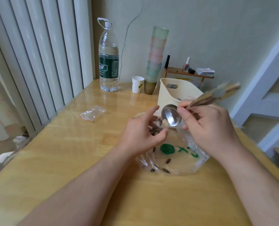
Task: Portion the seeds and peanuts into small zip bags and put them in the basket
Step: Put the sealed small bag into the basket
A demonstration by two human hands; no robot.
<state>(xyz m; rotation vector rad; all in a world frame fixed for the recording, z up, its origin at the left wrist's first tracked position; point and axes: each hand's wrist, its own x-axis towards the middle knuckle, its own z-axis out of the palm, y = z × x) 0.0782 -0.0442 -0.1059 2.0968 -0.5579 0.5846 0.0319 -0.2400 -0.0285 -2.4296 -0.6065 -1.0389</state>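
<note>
Over table (70, 160), spoon (171, 115) (tilted) between right fingers (187, 117), left hand (142, 136).

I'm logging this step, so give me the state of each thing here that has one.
left hand: holds small zip bag, partly filled
right hand: grips spoon, tipped at the bag
large plastic bag: flat, few seeds left
spare zip bag: empty, lying flat
basket: upright
water bottle: upright, capped

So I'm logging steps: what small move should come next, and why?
Probably tip the spoon further, since its bowl, with a peanut at the lip, sits over the small bag the left hand holds, and the right hand grips the handle.
</note>
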